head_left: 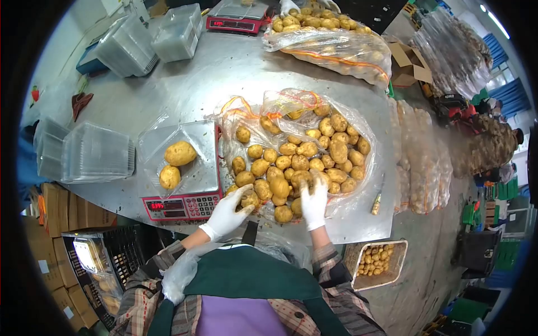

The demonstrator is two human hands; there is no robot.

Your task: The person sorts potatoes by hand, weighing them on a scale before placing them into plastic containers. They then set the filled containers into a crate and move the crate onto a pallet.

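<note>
A heap of loose potatoes [300, 162] spreads over an opened clear plastic bag [367, 134] on the metal table. My left hand [228, 215], in a white glove, is at the heap's near left edge with thumb and fingers apart beside a potato [250, 199]. My right hand [314, 204], also gloved, has its fingers around a potato [301, 177] in the near middle of the heap. To the left, two large potatoes [180, 153] lie in a clear container on a red digital scale [210, 208] with a lit display.
Stacked clear plastic containers [98, 152] stand at the left, with more stacks [178, 33] at the back. Across the table, another person's gloved hands [289, 7] are by a second potato bag [336, 47]. A crate of small potatoes [402, 263] sits below right.
</note>
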